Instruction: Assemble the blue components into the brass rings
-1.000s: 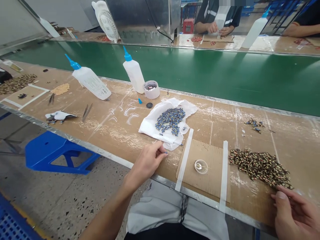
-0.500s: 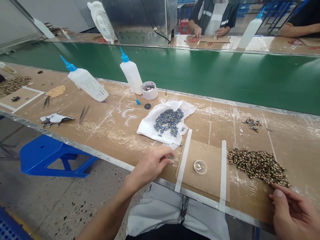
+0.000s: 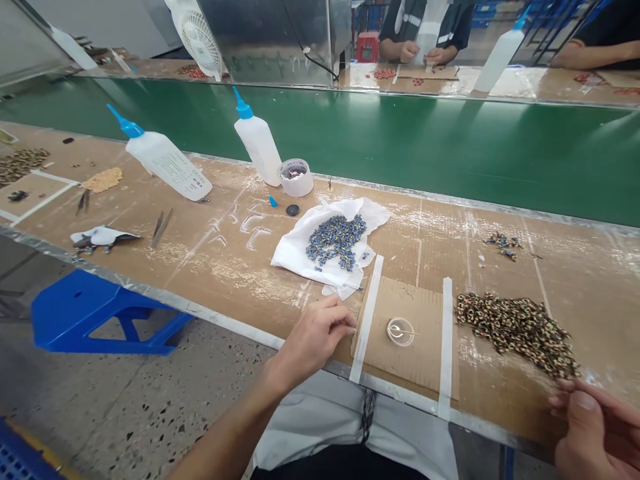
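Note:
My left hand (image 3: pixel 317 337) is over the table's near edge, left of a taped cardboard square (image 3: pixel 425 307). Its thumb and fingertips are pinched together; whatever they hold is too small to make out. On the square sits a small clear cup (image 3: pixel 400 331) with a thin stick leaning in it. A heap of small blue-and-yellow pieces (image 3: pixel 337 240) lies on white paper (image 3: pixel 295 257) beyond this hand. My right hand (image 3: pixel 595 427), partly cut off by the frame, is closed at the near end of a pile of small dark-and-tan ring-like pieces (image 3: pixel 520 333). Its fingertips hide any held piece.
Two white bottles with blue nozzles (image 3: pixel 170 163) (image 3: pixel 259 147) and a tape roll (image 3: pixel 296 177) stand toward the green belt (image 3: pixel 400 147). Tweezers (image 3: pixel 161 229) lie left. A few loose pieces (image 3: pixel 503 245) are at right. A blue stool (image 3: pixel 100 313) is below; people work across the belt.
My left hand has shifted slightly right, toward the cardboard square. My right hand has moved a little right and down, its fingers drawn closer together. The view has shifted slightly.

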Available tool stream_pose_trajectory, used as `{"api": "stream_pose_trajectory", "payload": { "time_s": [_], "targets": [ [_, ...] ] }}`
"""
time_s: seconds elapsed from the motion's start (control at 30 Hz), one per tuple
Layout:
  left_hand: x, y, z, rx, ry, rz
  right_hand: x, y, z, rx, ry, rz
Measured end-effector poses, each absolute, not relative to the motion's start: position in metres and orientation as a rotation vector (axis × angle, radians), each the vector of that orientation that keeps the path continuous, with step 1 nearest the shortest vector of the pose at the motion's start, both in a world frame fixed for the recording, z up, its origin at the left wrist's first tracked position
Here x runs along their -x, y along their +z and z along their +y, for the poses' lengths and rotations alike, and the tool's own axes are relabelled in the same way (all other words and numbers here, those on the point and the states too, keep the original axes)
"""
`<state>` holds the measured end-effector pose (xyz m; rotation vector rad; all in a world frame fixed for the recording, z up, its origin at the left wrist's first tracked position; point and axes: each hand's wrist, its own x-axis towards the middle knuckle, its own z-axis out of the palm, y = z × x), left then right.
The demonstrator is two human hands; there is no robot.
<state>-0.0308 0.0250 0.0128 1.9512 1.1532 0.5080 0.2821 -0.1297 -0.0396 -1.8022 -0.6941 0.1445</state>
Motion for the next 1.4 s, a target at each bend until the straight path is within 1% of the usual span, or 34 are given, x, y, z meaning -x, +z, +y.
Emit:
{"api": "stream_pose_trajectory", "payload": {
  "time_s": [0.1,0.2,0.27,0.4,0.5,0.73,0.87,1.23,1.3,1.4],
  "targets": [
    [0.022,0.009,0.016,-1.938,0.665,1.056,-0.272,-0.031,-0.129,1.777,0.05,-0.6],
    [0.013,0.002,0.005,-1.854,0.826,0.925,-0.259,-0.026,-0.126,1.731,0.101,-0.614],
    [0.009,-0.002,-0.001,-1.826,0.87,0.865,-0.248,-0.027,-0.122,1.695,0.24,-0.686],
    [0.006,-0.006,-0.008,-1.891,0.841,0.845,-0.221,-0.033,-0.105,1.672,0.721,-0.946],
    [0.008,-0.005,-0.011,-1.906,0.789,0.846,-0.207,-0.034,-0.087,1.642,0.883,-1.078],
    [0.014,-0.007,-0.016,-1.74,0.686,0.977,-0.199,-0.025,-0.064,1.552,0.83,-1.253],
    [0.009,-0.002,-0.012,-1.772,0.66,0.903,-0.195,-0.019,-0.057,1.49,0.721,-1.365],
    [0.004,-0.003,-0.006,-1.837,0.654,0.766,-0.197,0.0,-0.037,1.558,0.416,-1.673],
    [0.003,-0.003,-0.004,-1.847,0.644,0.78,-0.202,0.002,-0.037,1.575,0.407,-1.709],
    [0.002,-0.002,-0.002,-1.848,0.622,0.827,-0.206,0.003,-0.039,1.56,0.524,-1.711]
  ]
}}
